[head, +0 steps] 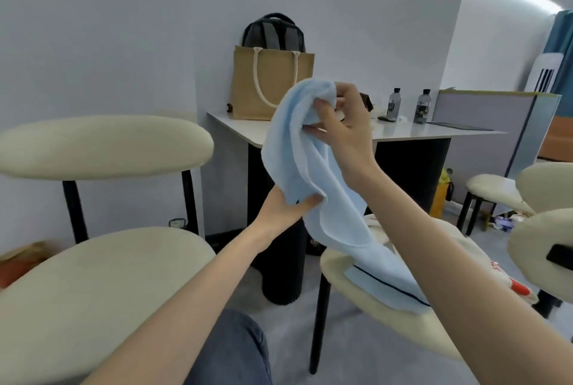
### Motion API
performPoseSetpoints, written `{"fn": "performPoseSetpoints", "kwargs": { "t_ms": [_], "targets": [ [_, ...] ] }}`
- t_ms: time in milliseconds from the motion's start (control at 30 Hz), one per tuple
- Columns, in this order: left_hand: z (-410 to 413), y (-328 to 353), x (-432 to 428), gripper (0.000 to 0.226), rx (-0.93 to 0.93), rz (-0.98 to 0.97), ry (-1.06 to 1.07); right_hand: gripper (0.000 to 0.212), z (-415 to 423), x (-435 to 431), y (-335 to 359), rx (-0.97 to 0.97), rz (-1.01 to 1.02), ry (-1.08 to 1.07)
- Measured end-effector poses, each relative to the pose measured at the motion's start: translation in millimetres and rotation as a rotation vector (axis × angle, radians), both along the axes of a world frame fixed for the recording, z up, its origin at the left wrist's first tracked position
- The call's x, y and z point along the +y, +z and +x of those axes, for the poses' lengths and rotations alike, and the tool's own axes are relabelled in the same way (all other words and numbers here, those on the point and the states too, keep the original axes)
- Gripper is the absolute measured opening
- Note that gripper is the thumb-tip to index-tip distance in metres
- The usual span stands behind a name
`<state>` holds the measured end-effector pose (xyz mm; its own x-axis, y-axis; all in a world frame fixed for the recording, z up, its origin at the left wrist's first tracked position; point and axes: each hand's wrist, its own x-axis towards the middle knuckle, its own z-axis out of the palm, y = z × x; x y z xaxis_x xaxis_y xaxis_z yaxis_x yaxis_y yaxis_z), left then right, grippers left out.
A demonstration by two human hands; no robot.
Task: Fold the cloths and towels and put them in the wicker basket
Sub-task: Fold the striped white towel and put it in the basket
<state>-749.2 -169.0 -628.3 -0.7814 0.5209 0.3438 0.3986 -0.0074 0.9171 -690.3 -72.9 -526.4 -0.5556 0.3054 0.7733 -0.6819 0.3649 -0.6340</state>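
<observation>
This looks like an office or staff room rather than a home. A white table (403, 133) on a dark pedestal carries two water bottles (393, 104), a jute tote bag (266, 84) and a backpack (273, 33). Cream padded chairs (102, 288) stand on grey carpet (372, 353). A partition panel (477, 130) and a floor-standing air conditioner (544, 71) are at the right.

Readable text: none, nothing is sharp enough.
Bottle labels: the two bottles (393, 104) on the bench (248, 129) carry dark labels, too small and blurred to read.
Red print: marks on the cream fabric (483, 256) on the chair, not legible.
</observation>
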Motion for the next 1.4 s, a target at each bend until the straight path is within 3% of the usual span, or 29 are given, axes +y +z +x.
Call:
{"fn": "performPoseSetpoints", "kwargs": {
  "t_ms": [67,100,167,267,467,567,633,800,1067,1233,1400],
  "targets": [
    [-7,11,-18,0.014,-0.023,0.041,0.08,0.007,-8,-21,9,0.008,0.004,0.055],
    [-9,16,-30,0.009,-0.006,0.033,0.134,0.007,-12,-31,12,0.014,0.012,0.069],
    [-18,27,-59,0.021,0.035,-0.002,0.25,0.008,-21,-51,18,0.021,0.019,0.102],
    [-28,48,-108,0.016,0.038,0.061,0.414,0.006,-35,-81,26,0.029,0.035,0.132],
    [-49,81,-209,0.027,0.088,0.068,0.653,0.006,-66,-141,33,-0.003,-0.003,0.231],
    [-42,95,-253,0.004,0.218,-0.007,0.737,0.01,-82,-171,34,-0.024,-0.051,0.279],
    [-39,100,-275,0.005,0.225,-0.118,0.752,0.009,-96,-189,31,-0.073,-0.111,0.303],
    [-38,70,-306,0.013,0.028,-0.319,0.753,0.02,-132,-220,3,-0.325,-0.325,0.423],
    [-78,-12,-338,0.013,-0.256,-0.175,0.78,0.019,-193,-264,-75,-0.601,-0.298,0.471],
    [-108,-55,-345,0.026,-0.49,0.115,0.772,0.051,-215,-274,-120,-0.766,-0.108,0.605],
    [-135,-93,-345,0.032,-0.638,0.26,0.853,0.056,-207,-261,-177,-1.119,0.233,0.592]
  ]
}}
